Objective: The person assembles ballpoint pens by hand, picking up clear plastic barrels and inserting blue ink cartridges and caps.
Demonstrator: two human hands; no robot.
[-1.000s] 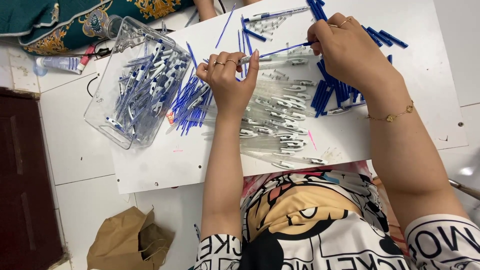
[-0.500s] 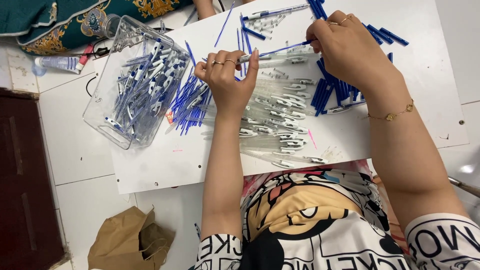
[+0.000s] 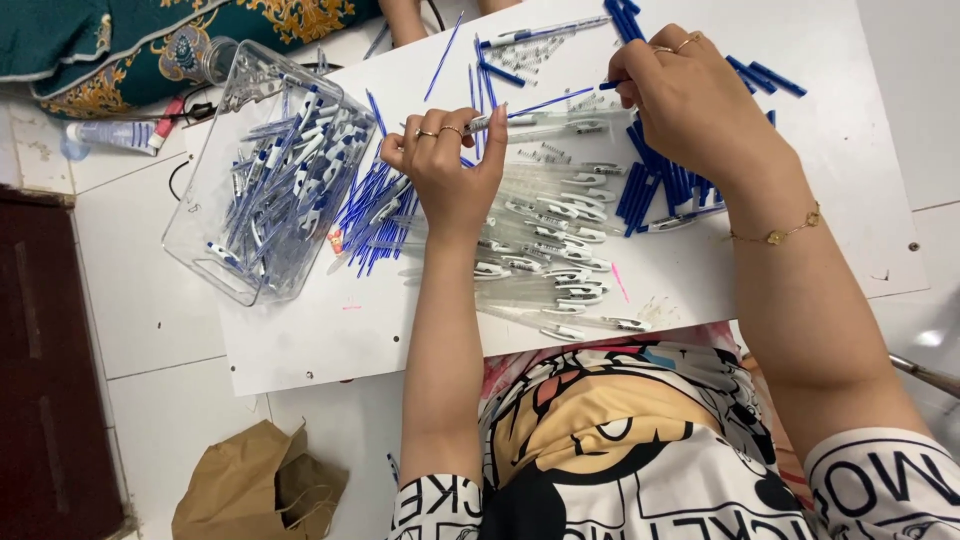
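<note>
My left hand (image 3: 452,170) grips a clear pen barrel (image 3: 530,122) that lies across the white board (image 3: 330,330). My right hand (image 3: 690,100) pinches the far end of a thin blue refill (image 3: 555,101) whose near end meets the barrel's open end. Under my hands lies a heap of clear pen barrels (image 3: 545,250). A pile of blue refills (image 3: 375,220) lies left of my left hand. Blue pen caps (image 3: 655,190) sit under my right wrist.
A clear plastic box (image 3: 270,180) full of finished pens stands at the left edge of the board. A few small springs (image 3: 535,52) and loose refills lie at the far side. A brown paper bag (image 3: 262,490) rests on the tiled floor.
The refill has slid a little further toward the barrel. Both hands have stayed almost in place.
</note>
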